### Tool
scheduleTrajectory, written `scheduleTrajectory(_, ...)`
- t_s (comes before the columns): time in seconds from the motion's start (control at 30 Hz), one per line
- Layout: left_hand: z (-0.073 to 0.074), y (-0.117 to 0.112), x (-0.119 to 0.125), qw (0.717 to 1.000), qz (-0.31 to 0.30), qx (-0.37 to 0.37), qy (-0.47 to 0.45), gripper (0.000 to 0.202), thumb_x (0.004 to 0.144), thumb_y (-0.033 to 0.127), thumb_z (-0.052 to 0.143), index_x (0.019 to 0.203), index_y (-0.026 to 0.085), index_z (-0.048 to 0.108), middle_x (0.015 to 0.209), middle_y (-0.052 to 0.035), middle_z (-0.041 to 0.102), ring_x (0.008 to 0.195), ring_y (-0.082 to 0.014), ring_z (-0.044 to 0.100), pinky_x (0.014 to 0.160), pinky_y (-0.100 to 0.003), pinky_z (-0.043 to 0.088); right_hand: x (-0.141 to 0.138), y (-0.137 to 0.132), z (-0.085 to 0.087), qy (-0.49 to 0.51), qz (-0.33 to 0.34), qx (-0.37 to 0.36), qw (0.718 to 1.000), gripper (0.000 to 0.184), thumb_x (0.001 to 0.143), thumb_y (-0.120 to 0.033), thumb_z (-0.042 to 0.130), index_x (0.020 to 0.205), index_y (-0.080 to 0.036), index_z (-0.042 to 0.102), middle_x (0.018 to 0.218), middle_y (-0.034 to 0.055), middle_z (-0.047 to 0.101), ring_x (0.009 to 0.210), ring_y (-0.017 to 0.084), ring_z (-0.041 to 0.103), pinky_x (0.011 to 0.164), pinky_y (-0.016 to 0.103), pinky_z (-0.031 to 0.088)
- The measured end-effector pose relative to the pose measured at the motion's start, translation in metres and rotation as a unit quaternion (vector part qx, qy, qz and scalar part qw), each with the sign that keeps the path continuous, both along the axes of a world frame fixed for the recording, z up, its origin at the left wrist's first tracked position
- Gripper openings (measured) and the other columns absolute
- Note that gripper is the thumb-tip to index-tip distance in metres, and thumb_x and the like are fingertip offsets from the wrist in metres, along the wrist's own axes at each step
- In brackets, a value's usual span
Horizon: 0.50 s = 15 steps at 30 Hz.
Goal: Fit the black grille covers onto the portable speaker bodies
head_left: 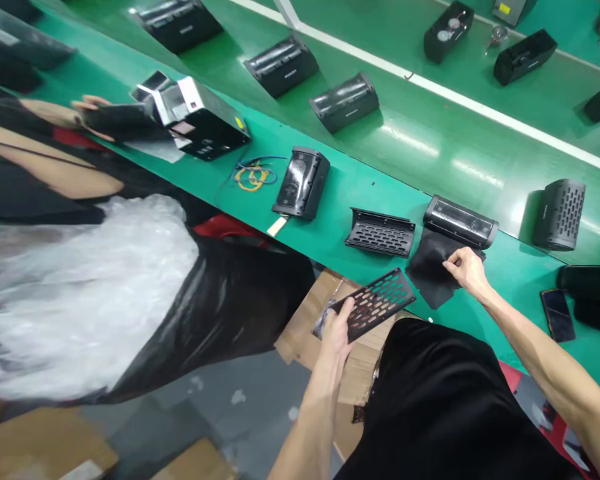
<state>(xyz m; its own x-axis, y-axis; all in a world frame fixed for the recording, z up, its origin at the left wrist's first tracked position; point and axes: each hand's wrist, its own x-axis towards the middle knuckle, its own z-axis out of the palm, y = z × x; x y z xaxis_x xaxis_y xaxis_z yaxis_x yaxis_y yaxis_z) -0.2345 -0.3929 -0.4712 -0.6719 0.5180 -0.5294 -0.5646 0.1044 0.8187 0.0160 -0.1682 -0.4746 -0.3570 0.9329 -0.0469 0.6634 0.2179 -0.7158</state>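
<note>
My left hand [337, 333] is closed around one end of a black slotted speaker grille [381, 301], held tilted in front of the table edge. Thumb and fingers of my right hand [469, 270] pinch at a piece of thin black cloth [434, 275] lying on the green table; whether it is one layer or several I cannot tell. Just behind the cloth rests a black speaker body [461, 221] on its side. To its left lies a second, curved slotted grille [381, 233], hollow side up.
Black speakers [345, 103] stand along the green conveyor [420, 127] beyond the table. Another speaker [303, 183] and coiled wires [254, 175] sit to the left. A phone [557, 315] lies at right. A co-worker's hand [93, 110] holds a dark sheet. A plastic-filled black bag [240, 293] bulges at left.
</note>
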Motion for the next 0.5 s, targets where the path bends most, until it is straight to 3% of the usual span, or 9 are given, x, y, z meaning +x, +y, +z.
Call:
scheduleTrajectory(0.1, -0.006, 0.011, 0.008, 0.998, -0.057, 0.013, -0.020, 0.036, 0.073, 0.037, 0.093, 0.096, 0.019, 0.071, 0.077, -0.0056, 0.080, 0.088, -0.0325, 0.084, 0.080, -0.043, 0.070, 0.012, 0.007, -0.003, 0.103, -0.049, -0.047, 0.992, 0.023, 0.081, -0.044, 0.072, 0.085, -0.022, 0.070, 0.083, 0.0032, 0.073, 0.076, 0.022, 0.066, 0.074, 0.034, 0.051)
scheduleTrajectory(0.2, -0.013, 0.017, 0.008, 0.996, -0.078, 0.026, -0.028, 0.042, 0.072, 0.036, 0.095, 0.102, 0.018, 0.072, 0.081, -0.0062, 0.081, 0.083, -0.0288, 0.084, 0.079, -0.041, 0.070, 0.025, 0.009, 0.000, 0.155, -0.077, -0.065, 0.983, 0.037, 0.078, -0.051, 0.071, 0.098, -0.021, 0.074, 0.085, 0.0044, 0.076, 0.077, 0.023, 0.068, 0.072, 0.034, 0.052)
scheduleTrajectory(0.37, -0.022, 0.024, 0.009, 0.995, -0.083, 0.045, -0.030, 0.047, 0.069, 0.037, 0.097, 0.103, 0.018, 0.072, 0.085, -0.0061, 0.082, 0.071, -0.0247, 0.081, 0.070, -0.037, 0.069, 0.044, 0.004, 0.022, 0.110, -0.057, 0.012, 0.992, 0.035, 0.087, -0.055, 0.063, 0.084, -0.023, 0.077, 0.094, 0.0089, 0.080, 0.087, 0.027, 0.071, 0.084, 0.039, 0.054)
scheduleTrajectory(0.5, -0.024, 0.032, 0.016, 0.992, -0.114, 0.057, -0.026, 0.046, 0.072, 0.042, 0.096, 0.103, 0.018, 0.073, 0.090, -0.0076, 0.083, 0.073, -0.0246, 0.082, 0.068, -0.035, 0.068, 0.058, -0.003, 0.043, 0.160, -0.073, 0.007, 0.984, 0.037, 0.092, -0.058, 0.063, 0.093, -0.023, 0.072, 0.084, 0.0058, 0.077, 0.076, 0.024, 0.068, 0.076, 0.037, 0.054)
